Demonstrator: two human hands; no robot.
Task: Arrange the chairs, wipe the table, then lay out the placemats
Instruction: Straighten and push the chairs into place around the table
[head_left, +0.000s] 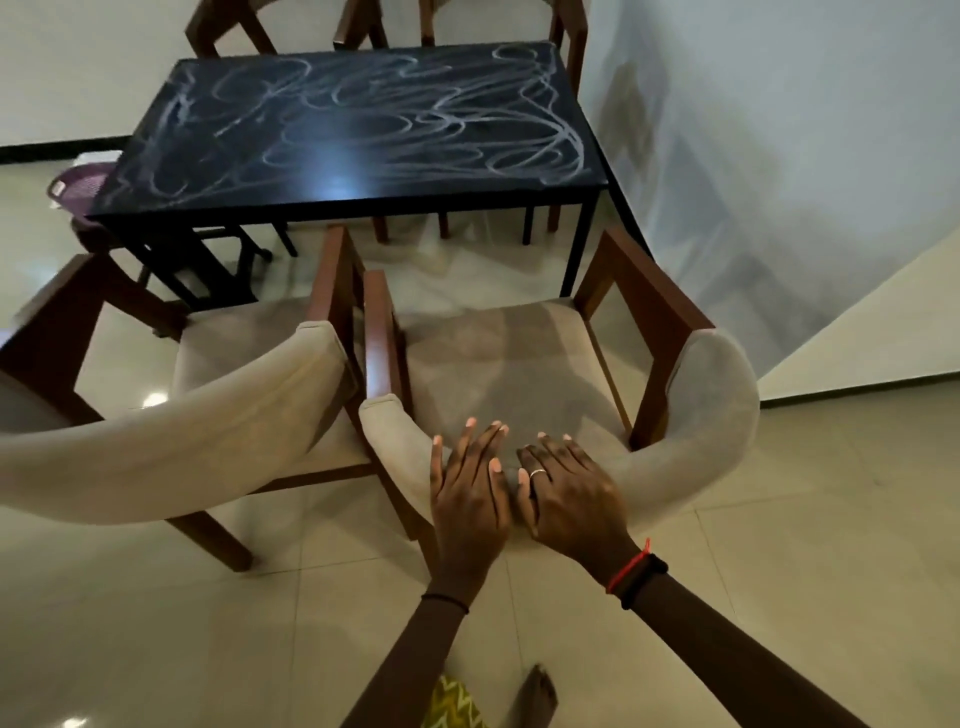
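A black table (332, 192) streaked with white chalk scribbles stands ahead. Two wooden armchairs with beige cushions face its near side. Both hands rest side by side on top of the curved backrest of the right chair (711, 410). My left hand (470, 488) lies flat with fingers spread over the rest. My right hand (566, 491), with a ring, curls its fingers over the same rest. The left chair (208, 421) sits close beside it, angled toward the left. No placemats or cloth show.
Two more wooden chairs (358, 26) stand at the table's far side. A purple plastic stool (78, 182) sits by the table's left end. A white wall (779, 156) runs close along the right. My foot (537, 693) shows on the tiled floor.
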